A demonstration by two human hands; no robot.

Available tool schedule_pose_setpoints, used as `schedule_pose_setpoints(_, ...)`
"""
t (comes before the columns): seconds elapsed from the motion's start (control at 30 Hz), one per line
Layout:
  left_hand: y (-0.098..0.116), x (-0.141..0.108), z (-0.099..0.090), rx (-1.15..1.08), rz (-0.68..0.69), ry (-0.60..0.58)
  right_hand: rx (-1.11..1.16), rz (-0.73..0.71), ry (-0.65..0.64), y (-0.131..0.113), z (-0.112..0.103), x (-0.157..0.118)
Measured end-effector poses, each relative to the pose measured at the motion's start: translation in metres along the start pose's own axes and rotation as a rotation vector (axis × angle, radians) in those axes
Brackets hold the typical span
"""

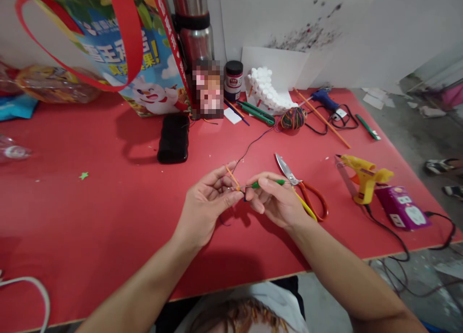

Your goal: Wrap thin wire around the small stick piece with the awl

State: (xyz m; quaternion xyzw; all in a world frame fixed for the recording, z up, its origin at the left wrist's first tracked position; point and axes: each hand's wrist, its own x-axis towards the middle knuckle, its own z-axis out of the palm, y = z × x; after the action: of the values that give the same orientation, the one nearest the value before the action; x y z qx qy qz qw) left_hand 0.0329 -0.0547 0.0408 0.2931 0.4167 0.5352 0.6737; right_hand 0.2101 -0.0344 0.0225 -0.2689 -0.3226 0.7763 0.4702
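Observation:
My left hand (pixel 202 205) pinches a small bit of multicoloured yarn (pixel 232 174) between thumb and fingers, its orange part showing. My right hand (pixel 277 198) is closed on a crochet hook (pixel 269 183) with a green handle, the metal end pointing left at the yarn. Both hands are close together above the red table (pixel 119 217). A dark strand runs from the left fingers up to a multicoloured yarn ball (pixel 293 118). Scissors (pixel 285 168) with orange-red handles lie beside my right hand, and a thin yellow thing (pixel 306 205) sits under their handles.
Rightward are a yellow glue gun (pixel 365 176), a purple box (pixel 403 207) and cables. Behind stand a gift bag (pixel 144 67), a steel flask (pixel 197 38), a dark jar (pixel 233 79) and a white bumpy model (pixel 269 89). A black phone-like object (pixel 173 139) and green cutter (pixel 256 112) lie nearer.

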Motion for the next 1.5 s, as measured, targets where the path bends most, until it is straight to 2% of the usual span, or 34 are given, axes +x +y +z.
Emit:
schedule_pose_setpoints(0.4,0.0012,-0.0009,-0.0016,0.065,0.065,0.041,0.041,-0.011,0.012,0.0012,-0.0012,0.0015)
schedule_pose_setpoints(0.93,0.0038,-0.0017,-0.0015,0.131,0.083,0.029,0.07,-0.044,0.085,0.0038,0.0049,-0.0009)
schedule_pose_setpoints(1.07,0.0045,-0.0017,-0.0009,0.11,0.093,0.026,0.083,-0.009,0.075,0.0035,0.0037,0.0)
schedule_pose_setpoints(1.3,0.0078,-0.0016,0.0002,0.061,0.069,-0.123,0.159,0.086,0.066,-0.001,0.0017,0.0043)
schedule_pose_setpoints(1.5,0.0054,-0.0003,-0.0027,0.043,0.044,-0.032,0.214,0.144,0.031,-0.0021,0.0003,0.0043)
